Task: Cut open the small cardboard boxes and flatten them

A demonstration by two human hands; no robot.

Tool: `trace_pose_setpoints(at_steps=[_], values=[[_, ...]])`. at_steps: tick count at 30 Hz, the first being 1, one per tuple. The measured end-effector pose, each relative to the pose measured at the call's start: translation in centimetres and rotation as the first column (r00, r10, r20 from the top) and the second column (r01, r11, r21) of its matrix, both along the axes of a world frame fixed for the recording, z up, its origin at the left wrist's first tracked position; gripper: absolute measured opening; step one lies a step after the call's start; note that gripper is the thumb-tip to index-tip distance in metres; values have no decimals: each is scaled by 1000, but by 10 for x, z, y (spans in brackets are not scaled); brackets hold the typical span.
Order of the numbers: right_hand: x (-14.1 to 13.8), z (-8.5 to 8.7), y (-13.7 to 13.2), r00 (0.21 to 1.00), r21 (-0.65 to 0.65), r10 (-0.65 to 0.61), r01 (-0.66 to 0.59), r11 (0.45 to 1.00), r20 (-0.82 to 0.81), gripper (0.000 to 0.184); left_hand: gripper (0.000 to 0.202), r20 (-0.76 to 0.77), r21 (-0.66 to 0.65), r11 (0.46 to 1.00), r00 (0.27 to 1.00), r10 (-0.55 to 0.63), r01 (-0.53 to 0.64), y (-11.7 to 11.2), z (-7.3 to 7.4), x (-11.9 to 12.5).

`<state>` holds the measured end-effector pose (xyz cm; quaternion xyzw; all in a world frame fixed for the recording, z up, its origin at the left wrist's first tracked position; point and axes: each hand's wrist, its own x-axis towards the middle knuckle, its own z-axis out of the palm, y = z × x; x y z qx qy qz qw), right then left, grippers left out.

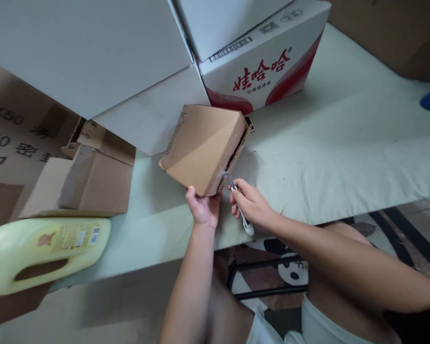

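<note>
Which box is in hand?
The shallow brown cardboard box, gripped by the left hand. Neither hand touches the taller brown cardboard box at left or the white, red-lettered carton behind.

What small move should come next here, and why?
Probably shift the left hand farther from the utility knife before any cut: it grips the cardboard box by its near corner, close to where the right hand holds the knife at the gaping edge.

Matt cardboard box, smooth plastic bottle, wrinkled tablecloth
</note>
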<state>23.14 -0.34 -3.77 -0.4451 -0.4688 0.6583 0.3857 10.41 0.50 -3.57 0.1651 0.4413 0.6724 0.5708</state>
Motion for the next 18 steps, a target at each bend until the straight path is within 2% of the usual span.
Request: trace_pose_setpoints(at_steps=[10,18], values=[[3,3,3,998,-15,9,-8,1000,69,9,64,31,-22,998,998,-59,60,-1,-1,-2],[3,2,2,991,-10,-10,11,1000,134,12,58,-2,-3,999,999,-38,38,-2,-2,-1]])
